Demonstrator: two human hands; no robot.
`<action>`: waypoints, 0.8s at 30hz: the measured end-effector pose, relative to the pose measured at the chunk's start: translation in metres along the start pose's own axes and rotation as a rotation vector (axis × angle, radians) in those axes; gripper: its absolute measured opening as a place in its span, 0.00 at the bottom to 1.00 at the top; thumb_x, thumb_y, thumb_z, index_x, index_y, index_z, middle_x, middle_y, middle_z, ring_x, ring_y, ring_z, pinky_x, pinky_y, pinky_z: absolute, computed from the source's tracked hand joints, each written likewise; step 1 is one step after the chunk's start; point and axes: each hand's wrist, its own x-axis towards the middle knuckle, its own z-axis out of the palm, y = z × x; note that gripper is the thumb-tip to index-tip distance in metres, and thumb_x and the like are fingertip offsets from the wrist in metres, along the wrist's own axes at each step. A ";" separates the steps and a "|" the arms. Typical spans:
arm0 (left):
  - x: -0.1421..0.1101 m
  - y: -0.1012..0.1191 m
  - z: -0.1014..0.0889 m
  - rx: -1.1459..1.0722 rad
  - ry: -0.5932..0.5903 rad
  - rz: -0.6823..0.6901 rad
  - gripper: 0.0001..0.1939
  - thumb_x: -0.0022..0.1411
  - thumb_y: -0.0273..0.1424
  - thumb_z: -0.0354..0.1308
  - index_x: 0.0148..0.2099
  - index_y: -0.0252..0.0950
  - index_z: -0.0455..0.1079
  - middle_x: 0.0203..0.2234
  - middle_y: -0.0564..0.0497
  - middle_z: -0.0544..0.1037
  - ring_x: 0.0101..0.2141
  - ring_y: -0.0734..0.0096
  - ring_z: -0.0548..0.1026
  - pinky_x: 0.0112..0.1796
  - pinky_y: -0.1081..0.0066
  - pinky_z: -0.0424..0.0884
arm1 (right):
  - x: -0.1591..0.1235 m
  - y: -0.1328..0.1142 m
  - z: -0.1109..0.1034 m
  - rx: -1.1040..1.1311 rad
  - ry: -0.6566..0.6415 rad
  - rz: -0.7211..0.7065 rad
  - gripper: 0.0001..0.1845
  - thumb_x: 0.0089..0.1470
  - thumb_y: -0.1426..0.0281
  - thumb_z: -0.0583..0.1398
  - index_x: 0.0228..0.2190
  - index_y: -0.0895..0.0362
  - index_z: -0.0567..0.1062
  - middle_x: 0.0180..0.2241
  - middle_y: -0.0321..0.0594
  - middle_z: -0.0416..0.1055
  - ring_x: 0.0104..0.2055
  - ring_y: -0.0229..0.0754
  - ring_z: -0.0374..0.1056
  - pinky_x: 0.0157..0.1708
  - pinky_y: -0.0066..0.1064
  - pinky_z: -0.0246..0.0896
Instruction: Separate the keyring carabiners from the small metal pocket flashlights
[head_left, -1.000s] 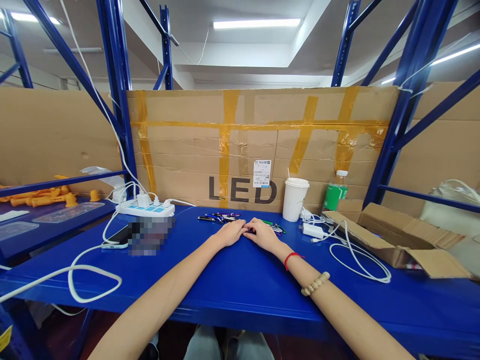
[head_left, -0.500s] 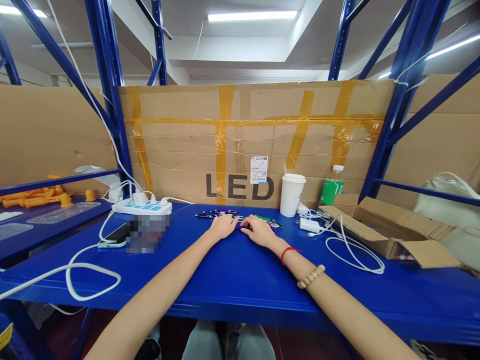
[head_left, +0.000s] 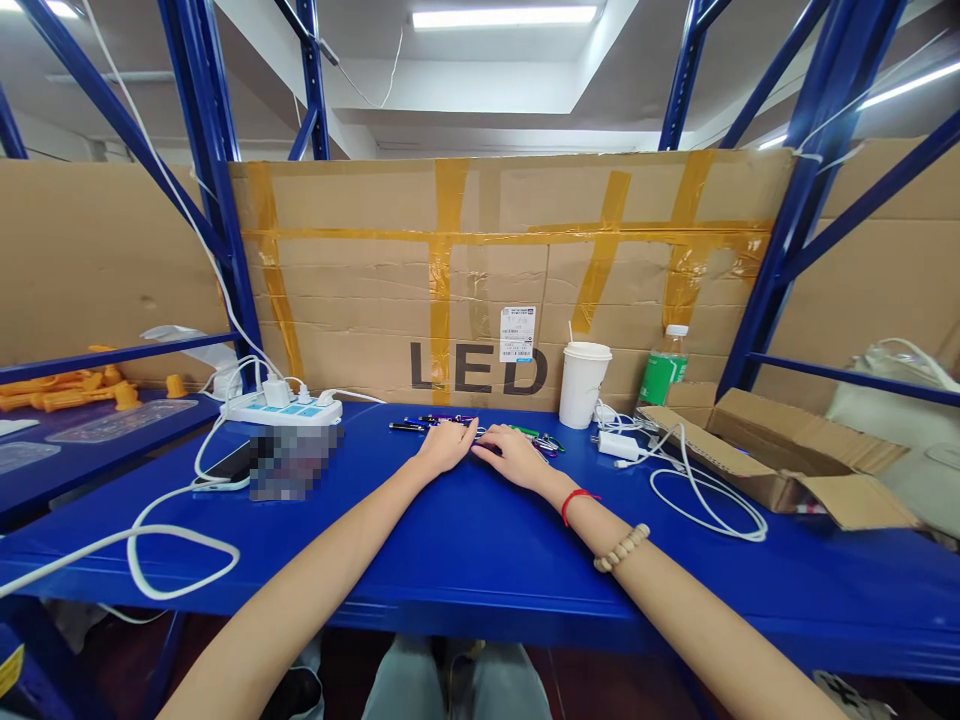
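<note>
The left hand [head_left: 448, 447] was positioned at the centre of the frame, palm down, with its fingers directed toward the upper right. The right hand [head_left: 512, 455] was located immediately to its right, fingers bent and directed toward the left. The fingertips of the two hands were close together. The task items, a loose group of pens [head_left: 407, 427], lay flat on the blue tabletop [head_left: 480, 560] at the centre of the frame, partly covered by both hands. A black pen end projected to the left of the left hand; a green pen [head_left: 527, 432] was visible just beyond the right hand. The grip state of either hand could not be determined, because the fingers obscured the contact area.

The right wrist carried a red string bracelet [head_left: 576, 500], with a beaded bracelet [head_left: 622, 549] farther up the forearm. A white lidded cup [head_left: 584, 388] stood upright right of centre, near the pens. A bottle with a green label [head_left: 663, 376] stood farther right, behind an open carton [head_left: 859, 505]. A white charger [head_left: 618, 446] lay between the cup and the carton. A power strip [head_left: 311, 414] was situated left of centre, above a phone [head_left: 234, 462].
</note>
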 end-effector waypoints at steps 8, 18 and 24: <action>0.001 -0.006 0.005 -0.003 -0.061 0.116 0.32 0.64 0.41 0.31 0.26 0.33 0.72 0.26 0.43 0.77 0.33 0.62 0.74 0.33 0.70 0.65 | -0.001 -0.003 -0.005 -0.080 0.033 0.071 0.13 0.51 0.61 0.57 0.26 0.57 0.72 0.30 0.39 0.69 0.34 0.39 0.61 0.33 0.31 0.50; 0.001 -0.003 0.010 0.034 -0.059 0.181 0.31 0.64 0.40 0.31 0.27 0.33 0.73 0.27 0.44 0.77 0.31 0.63 0.74 0.31 0.71 0.64 | 0.000 -0.003 -0.003 0.001 0.087 0.147 0.08 0.41 0.73 0.61 0.21 0.57 0.64 0.26 0.34 0.66 0.28 0.35 0.60 0.27 0.25 0.48; 0.000 0.000 0.009 -0.004 -0.041 0.155 0.29 0.65 0.38 0.32 0.32 0.33 0.73 0.31 0.43 0.77 0.34 0.62 0.74 0.33 0.70 0.65 | -0.002 0.000 -0.001 0.016 0.022 0.160 0.08 0.47 0.66 0.58 0.30 0.55 0.66 0.25 0.33 0.68 0.27 0.36 0.62 0.25 0.25 0.48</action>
